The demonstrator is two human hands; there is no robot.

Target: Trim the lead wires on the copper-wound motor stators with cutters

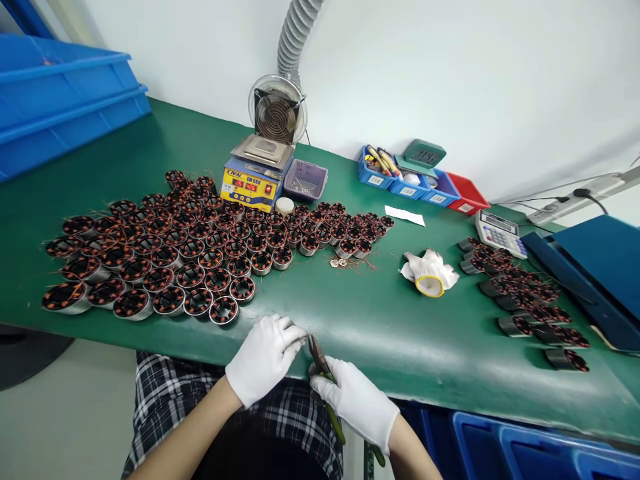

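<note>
My right hand, in a white glove, is wrapped round pliers with dark jaws and green handles. The jaws point up and away from me, close to the fingertips of my left hand. That hand, also gloved in white, has its thumb and fingers pinched together at the table's front edge. What it grips, if anything, is hidden by the fingers. Beyond my left hand stand many motor stators, metal rings with copper windings and loose wire ends, packed close together.
Behind the stators are a yellow-and-blue solder pot and a purple tray. A spare white glove lies right of centre. More stators, a calculator and a blue folder-like object are at the right. Blue bins stand far left.
</note>
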